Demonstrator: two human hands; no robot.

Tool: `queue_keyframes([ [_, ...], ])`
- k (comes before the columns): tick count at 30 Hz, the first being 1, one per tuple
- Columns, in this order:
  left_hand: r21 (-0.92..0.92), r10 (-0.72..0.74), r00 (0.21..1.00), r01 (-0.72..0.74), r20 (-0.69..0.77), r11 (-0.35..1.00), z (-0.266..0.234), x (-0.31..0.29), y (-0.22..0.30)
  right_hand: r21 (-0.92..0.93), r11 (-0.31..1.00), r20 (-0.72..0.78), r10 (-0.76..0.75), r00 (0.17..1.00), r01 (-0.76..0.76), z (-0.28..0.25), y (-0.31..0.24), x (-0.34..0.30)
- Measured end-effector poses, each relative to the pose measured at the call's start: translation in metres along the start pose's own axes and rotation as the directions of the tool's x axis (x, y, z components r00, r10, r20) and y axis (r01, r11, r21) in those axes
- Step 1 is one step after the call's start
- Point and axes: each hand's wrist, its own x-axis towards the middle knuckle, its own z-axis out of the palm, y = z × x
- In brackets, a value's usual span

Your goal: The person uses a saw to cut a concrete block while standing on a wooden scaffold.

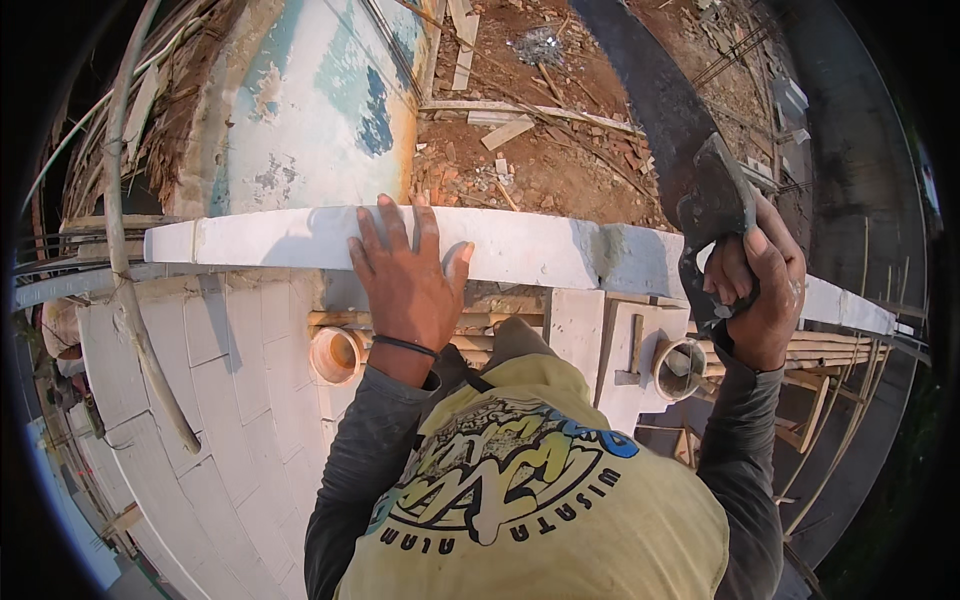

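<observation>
My left hand (pixel 408 285) lies flat with spread fingers on top of a row of white lightweight blocks (pixel 530 245) that runs across in front of me. My right hand (pixel 772 285) is wrapped round the handle of a large hand saw (pixel 665 95). The saw's dark, worn blade points up and away over the far side of the wall. A chipped, greyish gap (pixel 608 253) shows between two blocks, left of the saw handle. The blade appears apart from the blocks.
Below the wall stand a bucket with an orange inside (pixel 336 355) and a grey-stained bucket (pixel 679 369), beside a hammer (pixel 634 350). Bamboo poles (pixel 485 322) form a platform. A long wooden pole (pixel 118 180) leans at left. Rubble-strewn ground (pixel 560 150) lies beyond, far below.
</observation>
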Motion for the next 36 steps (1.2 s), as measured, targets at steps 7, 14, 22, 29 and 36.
queue_keyframes([
  [7,0.017,0.188,0.979,-0.190,0.081,0.982,-0.007,0.002,-0.026,-0.450,0.892,0.081,-0.013,0.997,0.048,0.029,-0.015,-0.037],
  [14,-0.256,0.464,0.886,-0.444,0.020,0.859,-0.020,0.030,-0.081,-0.854,0.449,0.224,-0.135,0.965,0.261,0.089,0.018,-0.100],
  [22,-0.300,0.485,0.868,-0.492,-0.102,0.817,0.006,0.048,-0.133,-0.968,0.251,-0.018,0.033,0.999,-0.026,0.153,0.050,-0.140],
  [29,-0.320,0.451,0.870,-0.493,-0.202,0.809,0.012,0.048,-0.140,-0.964,0.241,-0.104,0.055,0.993,-0.114,0.181,0.068,-0.140],
  [36,-0.345,0.456,0.863,-0.505,-0.217,0.791,0.019,0.053,-0.148,-0.969,0.181,-0.205,-0.225,0.953,-0.166,0.192,0.089,-0.148],
])
